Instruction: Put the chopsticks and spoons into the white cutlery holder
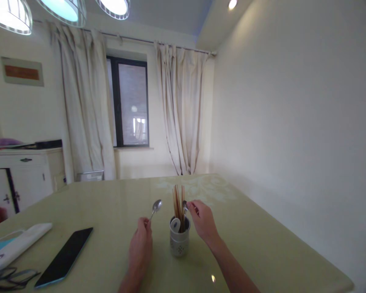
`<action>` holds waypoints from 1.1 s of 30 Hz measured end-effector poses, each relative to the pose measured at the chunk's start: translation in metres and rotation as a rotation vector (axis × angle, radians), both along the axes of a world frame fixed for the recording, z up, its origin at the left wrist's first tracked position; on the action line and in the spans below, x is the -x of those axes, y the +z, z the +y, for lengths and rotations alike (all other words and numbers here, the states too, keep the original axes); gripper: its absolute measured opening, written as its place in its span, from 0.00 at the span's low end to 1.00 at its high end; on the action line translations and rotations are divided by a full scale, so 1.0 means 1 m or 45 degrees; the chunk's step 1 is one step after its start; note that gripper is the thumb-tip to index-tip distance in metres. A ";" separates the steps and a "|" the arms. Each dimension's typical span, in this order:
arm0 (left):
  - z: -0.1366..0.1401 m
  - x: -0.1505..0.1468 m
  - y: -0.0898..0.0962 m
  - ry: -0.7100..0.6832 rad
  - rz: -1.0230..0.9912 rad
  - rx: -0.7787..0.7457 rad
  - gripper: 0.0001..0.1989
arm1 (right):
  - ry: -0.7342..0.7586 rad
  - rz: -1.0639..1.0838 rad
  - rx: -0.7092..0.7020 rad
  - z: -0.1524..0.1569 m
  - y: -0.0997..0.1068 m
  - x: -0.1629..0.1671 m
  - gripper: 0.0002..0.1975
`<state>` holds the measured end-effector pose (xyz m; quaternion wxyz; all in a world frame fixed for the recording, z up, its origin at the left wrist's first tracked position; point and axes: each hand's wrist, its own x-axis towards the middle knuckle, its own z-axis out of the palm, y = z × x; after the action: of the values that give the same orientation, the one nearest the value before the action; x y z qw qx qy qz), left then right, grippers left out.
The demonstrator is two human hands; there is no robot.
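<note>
A pale, patterned utensil holder [179, 245] stands upright between my hands. Wooden chopsticks [177, 203] rise from it, and a white rounded spoon end [175, 224] shows at its rim. My left hand [142, 240] is closed around the handle of a metal spoon [156, 206], whose bowl points up, left of the holder and apart from it. At the holder's right side, the fingers of my right hand [203, 217] pinch the top of a second metal spoon [185, 206]. That spoon's lower part is down among the chopsticks, hidden by the holder's wall.
The holder stands on a greenish table [116, 211]. To the left lie a dark phone-like slab [65, 256], a long white device [21, 246] and a tangled dark cable [12, 278]. A wall [293, 142] runs along the table's right side.
</note>
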<state>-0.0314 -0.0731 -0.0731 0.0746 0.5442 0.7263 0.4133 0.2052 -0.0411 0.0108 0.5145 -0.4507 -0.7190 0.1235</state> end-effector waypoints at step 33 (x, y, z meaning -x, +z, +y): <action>-0.016 -0.058 -0.010 -0.677 -0.053 -0.481 0.26 | 0.166 -0.011 -0.150 -0.006 0.017 0.009 0.09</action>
<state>0.0262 -0.0889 -0.0829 0.0925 0.7104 0.4677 0.5178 0.1960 -0.0467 0.0278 0.5277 -0.3725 -0.7551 0.1122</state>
